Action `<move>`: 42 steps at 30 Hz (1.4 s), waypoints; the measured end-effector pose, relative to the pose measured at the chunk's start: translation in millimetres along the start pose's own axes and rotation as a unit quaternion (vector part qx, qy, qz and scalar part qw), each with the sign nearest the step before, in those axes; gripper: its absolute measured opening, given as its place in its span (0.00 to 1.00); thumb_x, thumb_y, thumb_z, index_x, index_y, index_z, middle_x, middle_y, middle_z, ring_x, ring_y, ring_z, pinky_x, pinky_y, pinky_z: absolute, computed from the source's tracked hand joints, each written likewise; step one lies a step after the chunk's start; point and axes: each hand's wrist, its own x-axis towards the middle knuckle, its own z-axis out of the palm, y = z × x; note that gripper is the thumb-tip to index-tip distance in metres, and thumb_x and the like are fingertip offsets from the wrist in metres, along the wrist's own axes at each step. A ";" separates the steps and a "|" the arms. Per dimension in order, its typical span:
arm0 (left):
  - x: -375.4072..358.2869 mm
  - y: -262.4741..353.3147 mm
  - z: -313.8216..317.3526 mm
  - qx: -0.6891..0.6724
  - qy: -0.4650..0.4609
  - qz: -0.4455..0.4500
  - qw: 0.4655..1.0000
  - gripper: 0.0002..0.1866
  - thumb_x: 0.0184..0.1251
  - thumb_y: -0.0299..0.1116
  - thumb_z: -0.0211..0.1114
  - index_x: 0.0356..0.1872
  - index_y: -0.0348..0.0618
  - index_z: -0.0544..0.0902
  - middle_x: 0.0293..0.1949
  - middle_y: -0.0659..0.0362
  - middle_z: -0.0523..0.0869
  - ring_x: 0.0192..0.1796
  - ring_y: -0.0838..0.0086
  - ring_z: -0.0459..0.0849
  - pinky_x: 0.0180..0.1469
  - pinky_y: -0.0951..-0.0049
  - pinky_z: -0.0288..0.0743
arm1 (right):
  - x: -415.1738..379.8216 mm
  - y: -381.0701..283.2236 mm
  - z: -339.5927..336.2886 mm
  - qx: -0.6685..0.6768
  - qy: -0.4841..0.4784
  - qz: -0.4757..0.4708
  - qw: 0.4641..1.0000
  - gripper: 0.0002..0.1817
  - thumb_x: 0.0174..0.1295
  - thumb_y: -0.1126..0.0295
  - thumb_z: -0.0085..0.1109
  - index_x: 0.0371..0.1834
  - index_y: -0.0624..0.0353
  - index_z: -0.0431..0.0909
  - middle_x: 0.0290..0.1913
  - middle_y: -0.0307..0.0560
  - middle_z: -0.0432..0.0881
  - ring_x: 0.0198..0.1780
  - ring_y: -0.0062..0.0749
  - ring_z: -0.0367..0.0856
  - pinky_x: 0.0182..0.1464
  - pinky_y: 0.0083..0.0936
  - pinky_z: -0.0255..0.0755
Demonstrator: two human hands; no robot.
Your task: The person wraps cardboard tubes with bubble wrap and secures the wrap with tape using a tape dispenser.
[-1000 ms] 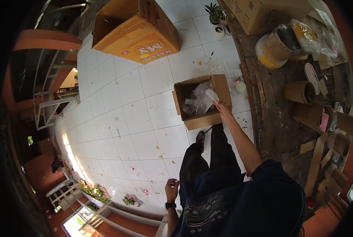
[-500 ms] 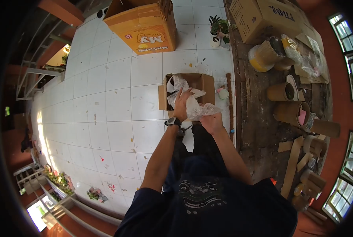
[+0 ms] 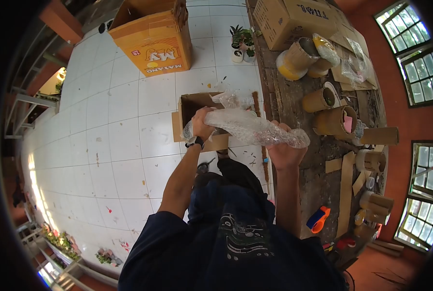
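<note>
A long piece of clear bubble wrap [image 3: 245, 127] is stretched between my two hands, above an open cardboard box [image 3: 222, 141] on the tiled floor. My left hand [image 3: 203, 125], with a watch at the wrist, grips its left end over the box. Its right end is held in my right hand [image 3: 285, 148], near the edge of the wooden table. Part of the box's inside shows dark, and the wrap hides the rest. More wrap sticks out at the box's upper right corner.
A large orange carton [image 3: 163, 48] stands on the floor beyond the box. Potted plants [image 3: 243, 41] are beside the wooden table [image 3: 294, 194]. On the table are a big carton [image 3: 286, 22], cardboard tubes [image 3: 337, 121], cardboard strips and an orange and blue tape dispenser [image 3: 318, 219].
Both hands have risen and moved apart, my right hand to the right over the table edge. The bubble wrap has come up out of the box and is stretched out. The view has shifted right.
</note>
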 end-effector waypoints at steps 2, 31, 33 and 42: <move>0.7 -4.2 -3.4 -0.006 0.011 -0.034 0.999 0.21 0.44 0.27 0.69 0.45 0.45 0.80 0.46 0.51 0.83 0.55 0.53 0.79 0.55 0.58 0.72 | -7.0 -8.0 -7.5 -0.098 -0.118 0.001 0.988 0.24 0.64 0.55 0.46 0.35 0.70 0.77 0.38 0.50 0.77 0.46 0.38 0.75 0.60 0.37 0.65; 45.4 113.8 -169.5 -0.553 -0.027 -0.249 0.795 0.08 0.66 0.23 0.57 0.45 0.41 0.74 0.38 0.64 0.76 0.41 0.79 0.76 0.47 0.81 0.72 | -114.4 -48.8 -10.2 -0.340 0.371 -0.421 0.755 0.11 0.67 0.64 0.61 0.44 0.60 0.81 0.36 0.36 0.82 0.35 0.18 0.79 0.38 0.17 0.72; 35.6 114.9 -174.6 -0.536 -0.045 -0.252 0.805 0.08 0.66 0.23 0.57 0.45 0.40 0.74 0.38 0.64 0.76 0.41 0.79 0.76 0.47 0.81 0.72 | -143.3 -89.9 -11.1 -0.345 0.470 -0.465 0.666 0.14 0.65 0.59 0.64 0.38 0.60 0.80 0.29 0.34 0.78 0.28 0.15 0.73 0.32 0.18 0.68; 32.3 151.0 -147.4 -0.501 -0.175 -0.207 0.822 0.09 0.65 0.22 0.58 0.45 0.40 0.74 0.38 0.64 0.76 0.41 0.80 0.76 0.47 0.81 0.72 | -206.0 -256.7 -131.4 -0.490 0.769 -0.323 0.254 0.44 0.57 0.56 0.68 0.68 0.74 0.59 0.64 0.64 0.68 0.64 0.43 0.69 0.63 0.34 0.65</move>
